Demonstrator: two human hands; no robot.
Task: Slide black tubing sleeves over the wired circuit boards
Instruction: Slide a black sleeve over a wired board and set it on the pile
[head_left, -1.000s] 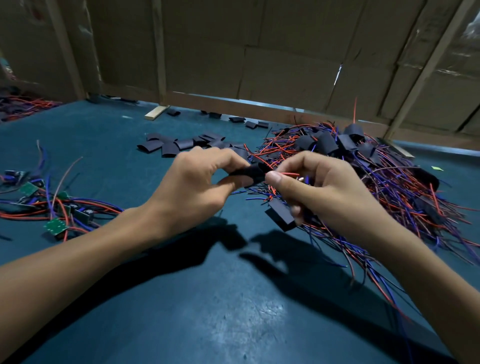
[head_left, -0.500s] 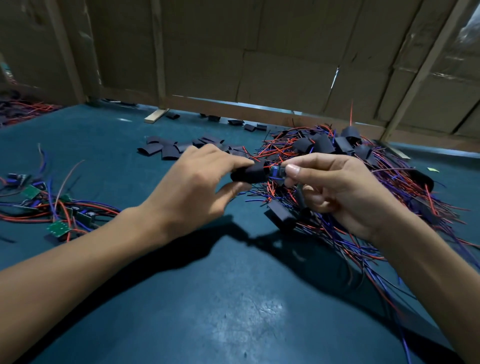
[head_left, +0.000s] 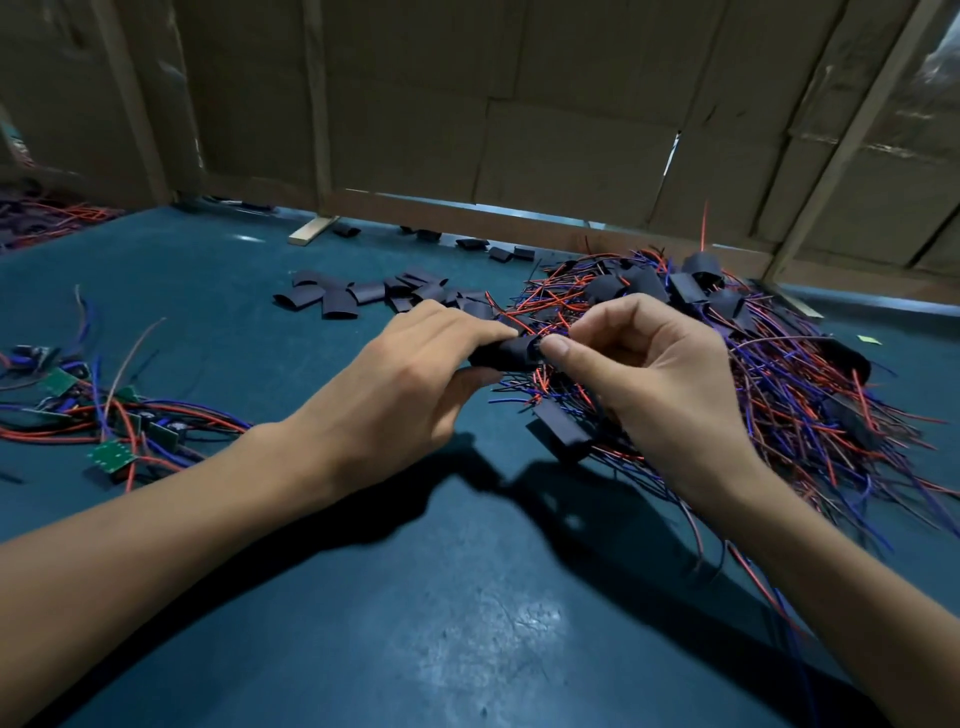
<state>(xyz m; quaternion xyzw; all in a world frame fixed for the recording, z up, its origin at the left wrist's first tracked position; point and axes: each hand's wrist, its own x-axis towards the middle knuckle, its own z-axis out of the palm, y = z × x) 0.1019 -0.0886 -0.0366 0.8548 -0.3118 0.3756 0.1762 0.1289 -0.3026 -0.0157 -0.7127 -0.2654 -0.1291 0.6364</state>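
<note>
My left hand pinches a black tubing sleeve between thumb and fingers, just above the blue table. My right hand meets it from the right, thumb tip pressed against the sleeve's open end and fingers curled. The board inside the sleeve is hidden; its red and blue wires trail down under my right palm. Behind and to the right lies a large pile of sleeved boards with red and blue wires. Loose empty sleeves lie beyond my left hand. Bare green wired boards lie at the left.
The blue table ends at a cardboard and wood partition across the back. A few stray sleeves sit along its base. One sleeved board lies at the pile's near edge. More wires lie far left.
My right thumb has closed up to the sleeve's end, and the bit of board that showed between the hands half a second ago is now hidden. Both hands have stayed in place.
</note>
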